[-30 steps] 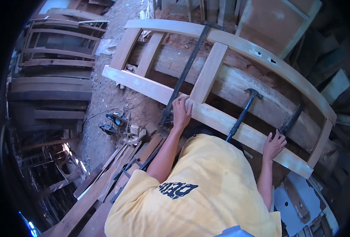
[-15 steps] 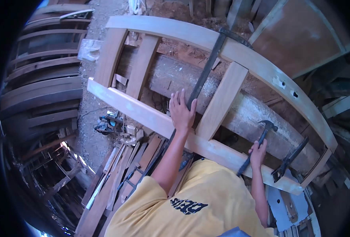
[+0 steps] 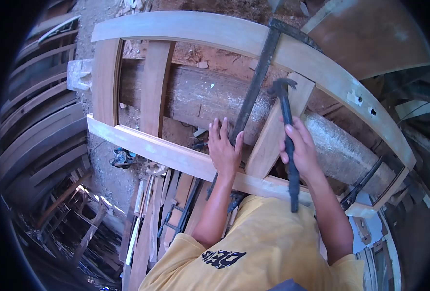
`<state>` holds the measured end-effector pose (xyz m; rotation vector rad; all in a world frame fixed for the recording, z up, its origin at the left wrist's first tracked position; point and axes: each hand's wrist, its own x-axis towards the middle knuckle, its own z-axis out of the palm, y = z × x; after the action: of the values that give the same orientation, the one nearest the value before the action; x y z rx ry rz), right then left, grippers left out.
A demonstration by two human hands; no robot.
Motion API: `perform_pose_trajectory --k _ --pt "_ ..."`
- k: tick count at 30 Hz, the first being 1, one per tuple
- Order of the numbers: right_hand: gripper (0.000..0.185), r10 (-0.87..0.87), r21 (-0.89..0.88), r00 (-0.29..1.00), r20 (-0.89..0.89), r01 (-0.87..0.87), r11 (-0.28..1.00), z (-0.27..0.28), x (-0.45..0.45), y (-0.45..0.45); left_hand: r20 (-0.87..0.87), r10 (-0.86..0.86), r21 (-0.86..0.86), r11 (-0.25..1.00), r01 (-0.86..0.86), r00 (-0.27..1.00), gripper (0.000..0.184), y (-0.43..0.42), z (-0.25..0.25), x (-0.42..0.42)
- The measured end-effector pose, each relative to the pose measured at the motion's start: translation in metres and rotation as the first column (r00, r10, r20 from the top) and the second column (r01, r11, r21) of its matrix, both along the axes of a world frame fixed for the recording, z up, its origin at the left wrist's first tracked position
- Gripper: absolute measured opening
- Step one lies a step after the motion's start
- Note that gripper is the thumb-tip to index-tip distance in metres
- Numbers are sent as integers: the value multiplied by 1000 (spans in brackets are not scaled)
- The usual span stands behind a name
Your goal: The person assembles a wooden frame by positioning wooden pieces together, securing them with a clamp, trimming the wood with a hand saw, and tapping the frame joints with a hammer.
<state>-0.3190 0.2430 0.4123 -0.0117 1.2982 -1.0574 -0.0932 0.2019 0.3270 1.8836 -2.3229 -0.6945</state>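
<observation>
A claw hammer (image 3: 288, 131) is held in my right hand (image 3: 302, 150), its head up and its handle end pointing toward my body. The hammer passes in front of an upright crosspiece of the wooden frame (image 3: 190, 26). My left hand (image 3: 225, 151) is open, fingers stretched, over the lower rail (image 3: 156, 149) beside a dark bar clamp (image 3: 254, 85). The clamp runs across the frame from the upper rail toward my body. A second dark clamp (image 3: 363, 182) sits at the frame's right end.
A thick log-like beam (image 3: 195, 94) lies beneath the frame. Planks and clamps (image 3: 173, 218) lie below left. Stacked curved wooden pieces (image 3: 40, 109) line the left side. A large brown panel (image 3: 370, 39) leans at the upper right. A blue tool (image 3: 123, 158) rests on the ground.
My right hand has raised the hammer and moved it up and left, toward the crosspiece. My left hand stays near the clamp. The view has shifted slightly.
</observation>
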Motion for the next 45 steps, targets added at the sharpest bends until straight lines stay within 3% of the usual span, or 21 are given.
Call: perform_pose_trajectory --k 8,10,12,15,16,20,23,25,29,31,35,37,39,41,43,45 --pt "22 -318 86 948 5 316 945 -37 67 -58 -142 57 90 995 -44 988 53 3 -5 9" --pt "22 -333 70 942 -41 335 940 -48 76 -61 -341 212 180 971 -158 916 48 1 -10 18" --pt "23 -351 80 921 -168 367 927 -54 82 -62 -332 211 182 971 -157 920 48 0 -9 17" --pt "23 -448 83 873 -193 470 879 -60 93 -69 -324 214 184 970 -160 921 48 0 -9 18" --pt "31 -435 87 889 -140 449 889 -58 93 -66 -326 212 183 970 -158 921 48 0 -9 19" --pt "32 -396 53 896 -201 414 909 -58 94 -66 -330 215 180 970 -162 919 47 0 -11 20" --pt "32 -488 84 849 -204 512 855 -60 97 -68 -328 189 165 976 -140 926 46 0 -11 23" --pt "31 -354 62 917 -185 370 927 -62 93 -62 -341 199 165 975 -149 919 46 1 -11 21" --pt "30 -412 89 872 -265 448 890 -57 96 -67 -351 206 172 973 -154 913 46 0 -11 22" --pt "29 -319 23 925 -205 331 944 -62 92 -60 -353 213 167 972 -163 911 45 1 -12 22" --pt "27 -453 79 850 -270 488 869 -55 93 -73 -342 177 148 980 -133 923 46 0 -13 22" --pt "25 -385 48 906 -174 399 916 -55 88 -71 -354 211 169 973 -160 911 46 0 -11 21" --pt "28 -395 73 888 -236 421 904 -49 90 -66 -351 212 182 971 -156 912 47 2 -10 21" --pt "29 -418 -8 896 -150 421 907 -46 81 -53 -357 206 156 975 -159 911 47 0 -11 19" --pt "30 -359 -79 921 -149 351 933 -44 71 -29 -361 202 151 976 -157 910 47 1 -13 20" --pt "32 -183 -151 968 -172 158 976 -27 60 -5 -364 202 141 977 -160 909 47 2 -13 19"
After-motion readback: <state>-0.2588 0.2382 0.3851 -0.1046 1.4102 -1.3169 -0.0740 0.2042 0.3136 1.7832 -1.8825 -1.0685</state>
